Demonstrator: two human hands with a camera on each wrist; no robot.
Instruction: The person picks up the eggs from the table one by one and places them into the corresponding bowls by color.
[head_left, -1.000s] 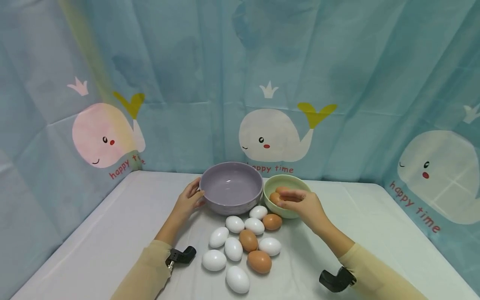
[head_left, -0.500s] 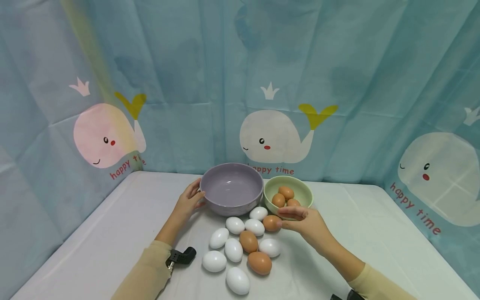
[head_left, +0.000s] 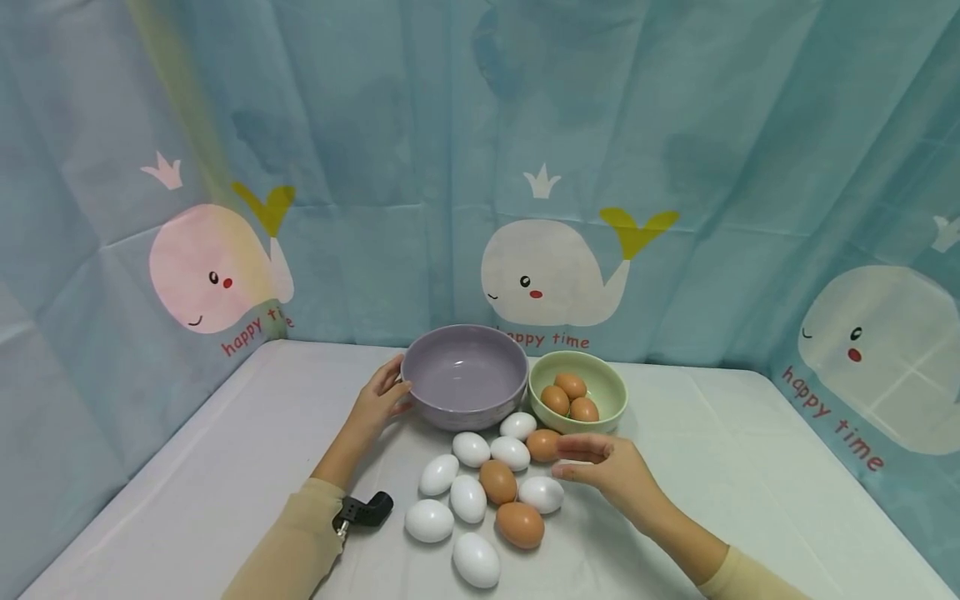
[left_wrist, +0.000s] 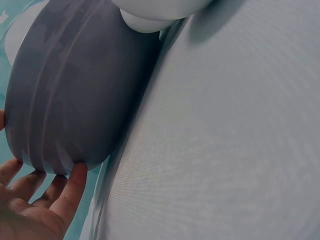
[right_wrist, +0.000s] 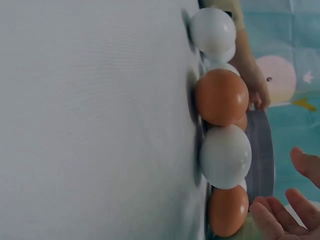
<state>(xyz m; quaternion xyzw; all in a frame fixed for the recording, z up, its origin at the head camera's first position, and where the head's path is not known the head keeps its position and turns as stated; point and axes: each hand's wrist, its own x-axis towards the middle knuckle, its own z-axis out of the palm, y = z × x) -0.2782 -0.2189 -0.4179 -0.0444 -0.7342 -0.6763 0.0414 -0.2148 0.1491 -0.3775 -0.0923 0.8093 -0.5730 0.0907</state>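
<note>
My left hand (head_left: 378,396) touches the left side of a large purple bowl (head_left: 461,421), fingers spread; in the left wrist view, its fingertips (left_wrist: 77,170) rest against the bowl's outer wall. My right hand (head_left: 611,471) hovers at the right of the eggs, thumb and fingers apart with nothing between them. Its fingertips are right at a brown egg (head_left: 543,445) in front of a small green bowl (head_left: 611,400). Three brown eggs (head_left: 571,386) lie in that green bowl. In the right wrist view, the right hand (right_wrist: 295,215) is beside the lowest brown egg (right_wrist: 228,212).
Several white eggs (head_left: 429,521) and two more brown eggs (head_left: 520,525) lie close together in front of the bowls on a white-covered table (head_left: 720,450). A blue curtain (head_left: 420,208) with whale prints hangs right behind the table. Black wrist mounts (head_left: 363,510) stick out from the sleeves.
My right hand has drawn out of the green bowl, moving down toward the brown egg in front of it, leaving three brown eggs visible inside. The left hand stays at the purple bowl.
</note>
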